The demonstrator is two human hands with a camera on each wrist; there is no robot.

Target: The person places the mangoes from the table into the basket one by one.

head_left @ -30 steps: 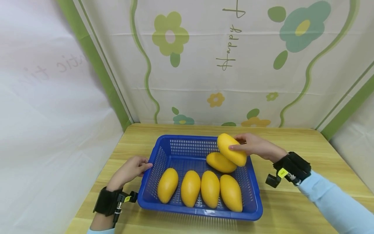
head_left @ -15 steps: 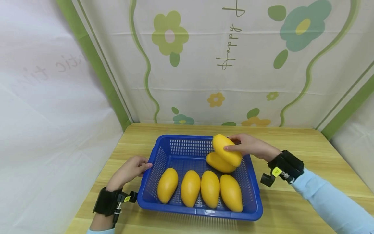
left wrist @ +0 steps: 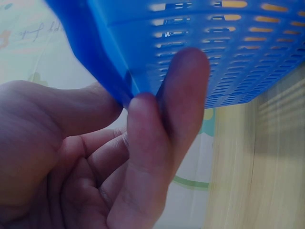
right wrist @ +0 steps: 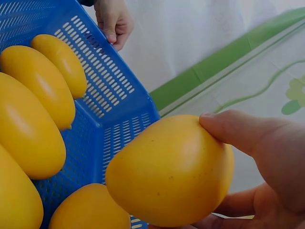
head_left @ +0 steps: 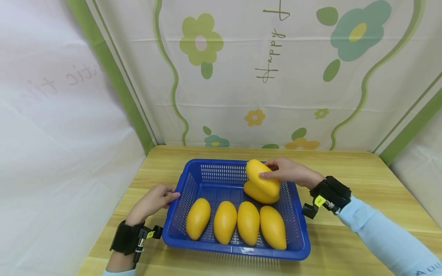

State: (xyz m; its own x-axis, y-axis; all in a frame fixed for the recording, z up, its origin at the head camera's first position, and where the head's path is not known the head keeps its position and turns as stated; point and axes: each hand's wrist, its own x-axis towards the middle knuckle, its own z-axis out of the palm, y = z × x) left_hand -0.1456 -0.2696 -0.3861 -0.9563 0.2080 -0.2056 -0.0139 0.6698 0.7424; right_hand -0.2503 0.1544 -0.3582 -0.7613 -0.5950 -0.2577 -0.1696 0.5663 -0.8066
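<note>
My right hand (head_left: 286,170) grips a yellow mango (head_left: 261,178) between thumb and fingers, over the back right of a blue plastic basket (head_left: 221,249). Beneath it, partly hidden by the held fruit, another mango (head_left: 254,193) lies in the basket. In the right wrist view the held mango (right wrist: 169,171) fills the lower middle, with the thumb on its upper side. My left hand (head_left: 156,201) pinches the basket's left rim; the left wrist view shows the thumb inside the rim and fingers (left wrist: 186,95) against the slotted outer wall.
Several mangoes (head_left: 225,222) lie in a row along the basket's near side. The basket stands on a light wooden table (head_left: 345,237). A white curtain with flower prints (head_left: 228,92) hangs behind the table, with more cloth at both sides.
My right hand has moved left with its mango, which now overlaps more of the mango lying below. The left hand and the basket have stayed where they were.
</note>
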